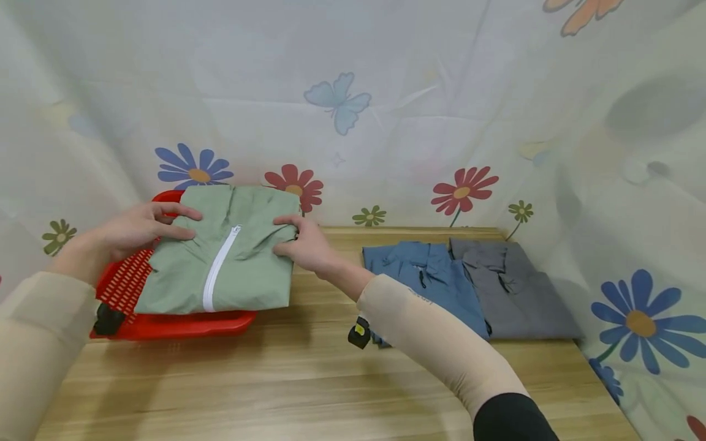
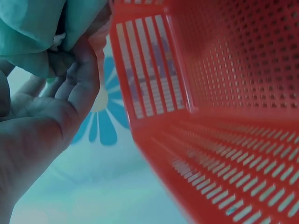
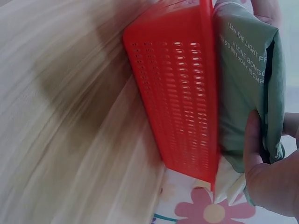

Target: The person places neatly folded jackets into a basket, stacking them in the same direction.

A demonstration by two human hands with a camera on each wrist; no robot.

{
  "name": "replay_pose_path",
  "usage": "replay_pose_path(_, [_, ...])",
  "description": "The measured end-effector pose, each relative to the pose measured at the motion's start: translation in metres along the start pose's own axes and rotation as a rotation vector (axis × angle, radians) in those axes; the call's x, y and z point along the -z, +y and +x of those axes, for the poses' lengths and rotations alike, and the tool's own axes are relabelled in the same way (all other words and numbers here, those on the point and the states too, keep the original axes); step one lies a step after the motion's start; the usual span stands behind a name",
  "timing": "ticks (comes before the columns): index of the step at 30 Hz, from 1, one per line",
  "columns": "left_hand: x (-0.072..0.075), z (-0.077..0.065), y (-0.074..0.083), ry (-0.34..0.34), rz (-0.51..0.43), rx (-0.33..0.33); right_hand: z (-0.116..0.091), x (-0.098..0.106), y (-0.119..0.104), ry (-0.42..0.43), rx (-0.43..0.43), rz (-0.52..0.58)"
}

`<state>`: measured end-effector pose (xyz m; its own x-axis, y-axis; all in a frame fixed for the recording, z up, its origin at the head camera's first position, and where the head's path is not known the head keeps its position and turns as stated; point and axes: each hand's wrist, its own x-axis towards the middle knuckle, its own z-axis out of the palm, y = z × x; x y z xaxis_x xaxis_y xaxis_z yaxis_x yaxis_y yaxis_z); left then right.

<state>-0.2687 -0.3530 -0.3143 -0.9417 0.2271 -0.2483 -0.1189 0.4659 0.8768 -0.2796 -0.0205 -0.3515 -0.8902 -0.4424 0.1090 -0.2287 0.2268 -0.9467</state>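
Note:
A folded light-green jacket (image 1: pixel 256 269) with a white zipper is held level over the red basket (image 1: pixel 193 326). My left hand (image 1: pixel 135 231) grips its left edge; in the left wrist view, the fingers curl around bunched green cloth. At the right edge, my right hand (image 1: pixel 311 246) pinches the folded layers between thumb and fingers. The right wrist view shows white lettering on the underside of the jacket (image 3: pixel 238 88), close to the basket's rim. Most of the basket's inside is hidden by the jacket in the head view.
On the wooden table (image 1: pixel 265 386), a folded blue garment (image 1: pixel 405 260) lies right of the basket, partly behind my right forearm. Beside it is a folded grey garment (image 1: pixel 537 306), touching its edge. A flower-printed curtain (image 1: pixel 397 147) hangs behind and along the right side.

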Motion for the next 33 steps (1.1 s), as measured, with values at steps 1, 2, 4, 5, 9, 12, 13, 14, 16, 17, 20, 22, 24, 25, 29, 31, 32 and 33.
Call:
replay_pose_path(1, [0.004,0.0,-0.001,-0.005,0.006,0.005,0.001,-0.003,0.001,0.001,0.003,0.009])
replay_pose_path(2, [0.007,0.0,-0.002,-0.009,0.009,0.01,0.003,-0.006,0.001,0.004,0.005,0.013])
replay_pose_path(4, [0.012,0.0,-0.005,-0.022,0.014,0.021,0.005,-0.011,0.003,0.013,0.003,0.024])
replay_pose_path(5, [0.014,0.0,-0.007,-0.026,0.021,0.029,0.005,-0.013,0.003,0.018,0.002,0.03])
replay_pose_path(9, [0.02,0.003,-0.013,-0.026,0.078,0.047,0.009,-0.021,0.003,0.033,-0.001,0.048])
replay_pose_path(12, [0.025,0.004,-0.019,-0.014,0.126,0.059,0.013,-0.028,0.001,0.035,0.011,0.051])
replay_pose_path(13, [0.026,0.004,-0.022,-0.013,0.14,0.064,0.014,-0.03,0.001,0.036,0.017,0.05])
replay_pose_path(14, [0.028,0.004,-0.024,-0.015,0.153,0.068,0.015,-0.032,0.001,0.039,0.023,0.045])
replay_pose_path(16, [0.031,0.004,-0.028,-0.023,0.184,0.078,0.017,-0.037,0.002,0.045,0.024,0.038])
replay_pose_path(17, [0.031,0.003,-0.03,-0.027,0.199,0.083,0.018,-0.039,0.003,0.047,0.021,0.036])
replay_pose_path(20, [0.033,0.003,-0.034,-0.037,0.236,0.098,0.019,-0.044,0.007,0.044,0.002,0.009])
replay_pose_path(22, [0.033,0.002,-0.036,-0.04,0.26,0.099,0.019,-0.047,0.008,0.039,-0.008,-0.014])
replay_pose_path(24, [0.034,0.002,-0.038,-0.041,0.284,0.098,0.019,-0.049,0.009,0.033,-0.01,-0.036])
replay_pose_path(25, [0.034,0.002,-0.038,-0.04,0.291,0.099,0.019,-0.05,0.01,0.03,-0.008,-0.041])
replay_pose_path(29, [0.035,0.003,-0.042,-0.039,0.295,0.102,0.019,-0.051,0.009,0.024,-0.006,-0.049])
replay_pose_path(31, [0.036,0.003,-0.043,-0.037,0.29,0.103,0.019,-0.052,0.008,0.023,-0.009,-0.053])
replay_pose_path(32, [0.036,0.003,-0.044,-0.037,0.289,0.101,0.019,-0.052,0.007,0.02,-0.01,-0.057])
replay_pose_path(33, [0.037,0.003,-0.044,-0.035,0.29,0.101,0.019,-0.052,0.006,0.017,-0.012,-0.061])
